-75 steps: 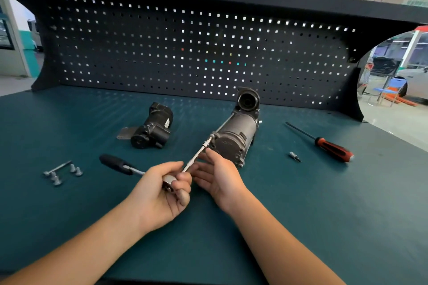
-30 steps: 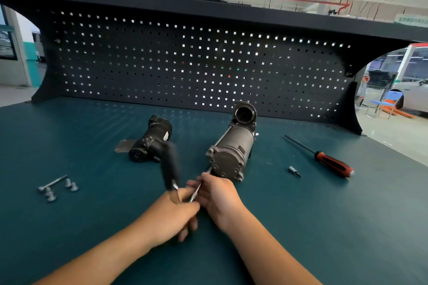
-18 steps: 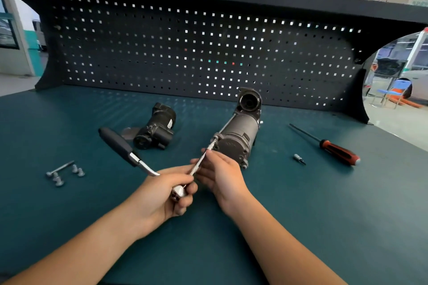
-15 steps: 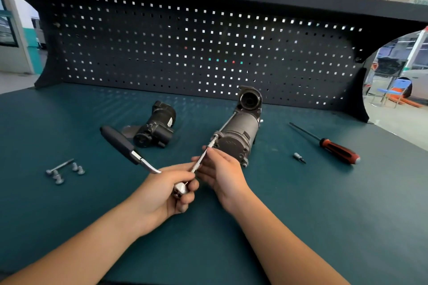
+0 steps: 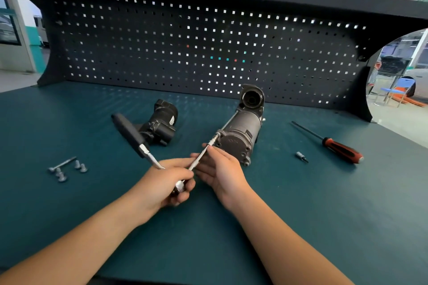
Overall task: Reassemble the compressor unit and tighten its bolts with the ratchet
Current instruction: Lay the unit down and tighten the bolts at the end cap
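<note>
Two hands work near the middle of the tabletop (image 5: 324, 215). The left hand (image 5: 162, 183) has its grip wrapped tight round the head end of the ratchet (image 5: 129, 133), whose black handle sticks up and away toward the back-left corner. A thin extension bar (image 5: 200, 158) runs from the ratchet head to a bolt on the near end face of the compressor unit (image 5: 240, 132). The right hand (image 5: 220, 169) has a loose, wide grip, with its fingers (image 5: 203, 172) nearly straight and touching the bar rather than curled round it.

The compressor unit lies on its side mid-tabletop, with its long axis pointing at the back edge and its round open port at the far end. A separate black part (image 5: 162, 122) sits just left of it, behind the ratchet handle. Loose bolts (image 5: 67, 169) are clustered toward the left edge (one long, the rest short). A red-handled screwdriver (image 5: 340, 150) lies toward the right edge, with a small bit (image 5: 301, 156) between it and the compressor unit. The pegboard (image 5: 208, 41) stands along the back edge.
</note>
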A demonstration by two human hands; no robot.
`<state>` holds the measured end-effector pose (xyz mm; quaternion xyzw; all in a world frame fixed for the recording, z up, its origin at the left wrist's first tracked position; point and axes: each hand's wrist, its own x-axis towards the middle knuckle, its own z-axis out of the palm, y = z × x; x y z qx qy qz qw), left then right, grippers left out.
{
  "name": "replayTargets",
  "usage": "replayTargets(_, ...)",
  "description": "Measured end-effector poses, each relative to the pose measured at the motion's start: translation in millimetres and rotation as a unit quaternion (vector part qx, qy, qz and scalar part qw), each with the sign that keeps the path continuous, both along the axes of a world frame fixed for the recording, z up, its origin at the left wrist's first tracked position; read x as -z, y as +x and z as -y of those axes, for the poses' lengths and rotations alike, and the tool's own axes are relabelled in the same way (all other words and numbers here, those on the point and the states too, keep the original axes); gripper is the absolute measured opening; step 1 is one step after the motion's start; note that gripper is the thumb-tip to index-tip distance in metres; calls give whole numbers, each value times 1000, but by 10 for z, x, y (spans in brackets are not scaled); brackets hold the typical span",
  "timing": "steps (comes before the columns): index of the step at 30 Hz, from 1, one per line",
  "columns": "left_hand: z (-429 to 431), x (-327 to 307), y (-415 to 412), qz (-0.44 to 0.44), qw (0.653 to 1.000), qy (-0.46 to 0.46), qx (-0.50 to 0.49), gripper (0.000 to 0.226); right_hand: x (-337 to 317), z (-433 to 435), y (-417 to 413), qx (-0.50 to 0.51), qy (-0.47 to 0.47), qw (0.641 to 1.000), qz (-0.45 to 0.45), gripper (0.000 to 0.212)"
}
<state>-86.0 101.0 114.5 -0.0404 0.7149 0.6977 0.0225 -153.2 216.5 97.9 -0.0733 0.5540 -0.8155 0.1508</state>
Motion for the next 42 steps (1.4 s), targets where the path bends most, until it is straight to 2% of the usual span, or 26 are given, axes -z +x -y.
replayTargets(1,15,-14,0,-43,993,-112,-19,41,-5,11,-4,-9,-5,1000,6,17)
replayTargets(2,41,-20,-7,-91,958,-270,-29,44,-10,24,-9,-19,-11,1000,12,16)
replayTargets(3,50,-2,-20,-125,876,-465,-34,50,-11,31,-14,-27,-18,999,19,14)
replayTargets(4,31,29,-17,-161,769,-617,-42,58,-9,34,-20,-32,-24,999,26,13)
replayTargets(5,1,60,-8,-190,709,-678,-45,63,-5,29,-24,-33,-27,999,31,12)
replayTargets(6,-40,89,1,-200,703,-681,-46,64,-1,19,-29,-31,-28,999,33,11)
replayTargets(7,-55,109,-4,-197,740,-641,-49,60,2,9,-34,-27,-27,999,34,11)
replayTargets(9,-27,67,-18,-169,871,-459,-41,44,5,-7,-36,-21,-25,999,29,12)
replayTargets(11,-38,45,-71,-134,939,-314,-25,35,8,-11,-37,-16,-12,1000,20,13)
replayTargets(13,-46,34,-92,-89,981,-172,-15,42,8,-8,-35,-18,-6,1000,10,14)
replayTargets(15,-5,-30,-96,-11,1000,10,-11,34,0,-7,-22,-23,1,1000,1,18)
replayTargets(16,44,-59,-109,40,992,120,-9,26,-3,-8,-13,-27,8,1000,-4,20)
replayTargets(18,125,-111,-120,123,938,324,7,18,-3,-12,0,-38,21,999,-12,22)
replayTargets(19,150,-117,-126,138,914,381,8,18,-3,-14,7,-43,27,999,-12,23)
replayTargets(20,161,-110,-132,142,906,398,10,16,-3,-11,11,-47,32,998,-11,24)
replayTargets(22,135,-91,-119,131,930,342,20,13,-2,-10,8,-53,36,998,-10,25)
replayTargets(25,88,-108,-85,85,973,210,36,29,-2,-6,5,-49,17,999,-3,25)
replayTargets(29,67,-138,-25,46,989,139,38,25,-17,-26,14,-31,-7,1000,1,17)
replayTargets(33,8,-125,18,-31,999,-16,42,49,-8,-52,-2,-19,-23,1000,6,22)
replayTargets(37,-71,-98,24,-94,973,-196,80,56,7,-58,-15,-7,-25,999,28,23)
replayTargets(40,-87,-146,30,-102,934,-328,101,44,-7,-69,-10,0,-15,999,39,21)
replayTargets(42,-93,-212,43,-88,892,-434,93,34,-24,-80,1,1,-11,999,43,20)
